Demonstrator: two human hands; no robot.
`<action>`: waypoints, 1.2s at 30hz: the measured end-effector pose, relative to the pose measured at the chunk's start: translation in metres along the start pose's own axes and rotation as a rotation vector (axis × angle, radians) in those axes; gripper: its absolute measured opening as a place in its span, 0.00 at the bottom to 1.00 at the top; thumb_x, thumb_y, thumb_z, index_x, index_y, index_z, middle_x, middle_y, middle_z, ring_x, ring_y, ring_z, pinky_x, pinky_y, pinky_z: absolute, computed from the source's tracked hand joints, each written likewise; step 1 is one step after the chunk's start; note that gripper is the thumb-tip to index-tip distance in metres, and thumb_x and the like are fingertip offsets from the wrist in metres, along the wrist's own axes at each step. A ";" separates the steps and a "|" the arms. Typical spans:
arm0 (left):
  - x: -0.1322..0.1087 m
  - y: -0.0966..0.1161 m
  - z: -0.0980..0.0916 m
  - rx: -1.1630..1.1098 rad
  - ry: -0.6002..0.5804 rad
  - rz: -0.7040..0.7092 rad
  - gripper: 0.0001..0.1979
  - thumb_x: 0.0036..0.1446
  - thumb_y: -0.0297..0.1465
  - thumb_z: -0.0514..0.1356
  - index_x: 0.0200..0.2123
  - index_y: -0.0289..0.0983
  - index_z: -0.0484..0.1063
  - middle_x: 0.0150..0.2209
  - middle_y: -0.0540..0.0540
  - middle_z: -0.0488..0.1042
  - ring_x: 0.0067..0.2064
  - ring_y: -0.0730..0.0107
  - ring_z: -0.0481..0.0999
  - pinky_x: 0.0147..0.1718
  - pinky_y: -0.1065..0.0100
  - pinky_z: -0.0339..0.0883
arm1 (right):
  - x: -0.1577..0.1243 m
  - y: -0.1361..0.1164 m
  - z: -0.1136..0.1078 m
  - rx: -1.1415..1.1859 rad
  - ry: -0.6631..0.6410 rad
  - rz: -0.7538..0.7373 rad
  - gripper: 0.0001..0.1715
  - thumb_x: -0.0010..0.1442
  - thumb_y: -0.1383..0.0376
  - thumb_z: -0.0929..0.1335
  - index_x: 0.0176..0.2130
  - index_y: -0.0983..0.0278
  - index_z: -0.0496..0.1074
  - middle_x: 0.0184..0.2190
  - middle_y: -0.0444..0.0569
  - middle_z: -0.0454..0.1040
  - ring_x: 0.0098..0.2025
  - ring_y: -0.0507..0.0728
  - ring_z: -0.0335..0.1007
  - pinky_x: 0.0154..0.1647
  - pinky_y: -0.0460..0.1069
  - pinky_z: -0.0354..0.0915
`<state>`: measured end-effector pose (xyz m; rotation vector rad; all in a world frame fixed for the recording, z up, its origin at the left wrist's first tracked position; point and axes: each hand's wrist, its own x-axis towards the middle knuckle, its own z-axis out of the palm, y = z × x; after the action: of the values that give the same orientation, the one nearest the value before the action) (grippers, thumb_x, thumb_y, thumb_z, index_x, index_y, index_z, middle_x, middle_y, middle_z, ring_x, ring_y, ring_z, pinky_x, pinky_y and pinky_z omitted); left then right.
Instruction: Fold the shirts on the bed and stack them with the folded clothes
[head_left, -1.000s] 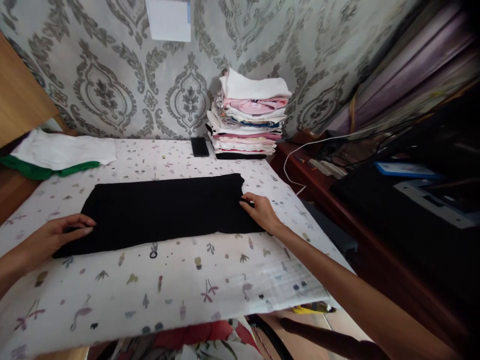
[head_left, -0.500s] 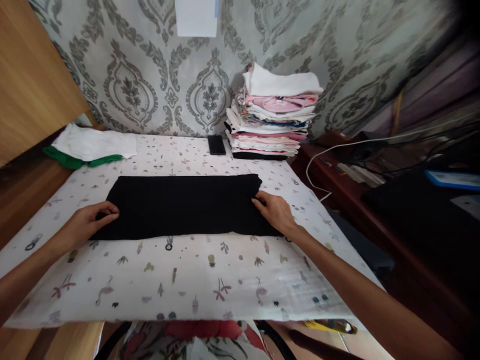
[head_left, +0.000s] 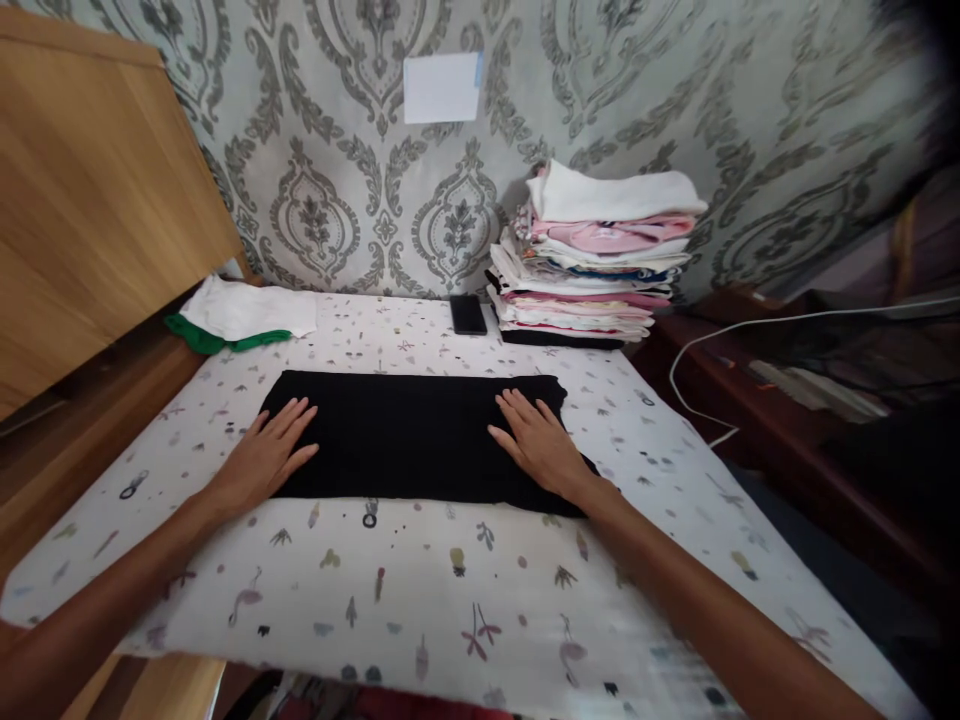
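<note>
A black folded garment (head_left: 412, 440) lies flat in a long strip across the table, its exact kind not clear. On its left end rests my left hand (head_left: 266, 455), palm down with the fingers stretched out. My right hand (head_left: 536, 440) lies flat on the right end, fingers extended and a little apart. Neither hand grips the cloth. Beneath is a white cloth (head_left: 405, 590) printed with small flamingos, plants and other figures.
A tall stack of folded clothes (head_left: 592, 260) stands at the back right, beside a black phone (head_left: 469, 315). White and green folded clothes (head_left: 247, 310) lie at the back left, near a wooden cabinet (head_left: 97, 190). A white cable (head_left: 682, 370) loops over the dark furniture at right.
Both hands have let go of the garment's ends and moved inward, now lying flat on top of it. The view has shifted, so everything appears further right and lower.
</note>
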<state>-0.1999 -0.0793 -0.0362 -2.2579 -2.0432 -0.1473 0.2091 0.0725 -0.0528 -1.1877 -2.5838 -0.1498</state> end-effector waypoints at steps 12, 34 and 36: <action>0.019 -0.041 0.000 -0.178 -0.044 -0.196 0.36 0.65 0.49 0.42 0.68 0.35 0.53 0.71 0.35 0.52 0.71 0.51 0.50 0.65 0.45 0.48 | 0.003 0.001 -0.007 0.019 -0.015 0.054 0.32 0.70 0.51 0.56 0.62 0.67 0.66 0.63 0.61 0.65 0.68 0.66 0.56 0.65 0.66 0.56; 0.124 -0.102 -0.018 -0.541 -0.157 -0.518 0.16 0.36 0.36 0.70 0.19 0.38 0.64 0.18 0.55 0.61 0.26 0.69 0.65 0.24 0.70 0.51 | 0.096 -0.309 -0.022 0.276 -0.283 -0.508 0.13 0.61 0.74 0.66 0.47 0.72 0.69 0.43 0.61 0.75 0.45 0.61 0.75 0.37 0.52 0.71; 0.125 -0.097 -0.023 -0.576 -0.172 -0.539 0.16 0.38 0.34 0.69 0.19 0.38 0.62 0.17 0.56 0.59 0.23 0.71 0.62 0.22 0.71 0.50 | 0.099 -0.308 -0.025 0.300 -0.311 -0.485 0.14 0.60 0.75 0.65 0.47 0.71 0.69 0.42 0.60 0.76 0.43 0.61 0.76 0.36 0.52 0.71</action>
<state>-0.2848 0.0505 0.0036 -1.9382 -2.9726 -0.6780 -0.0795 -0.0619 0.0096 -0.4982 -2.9805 0.3386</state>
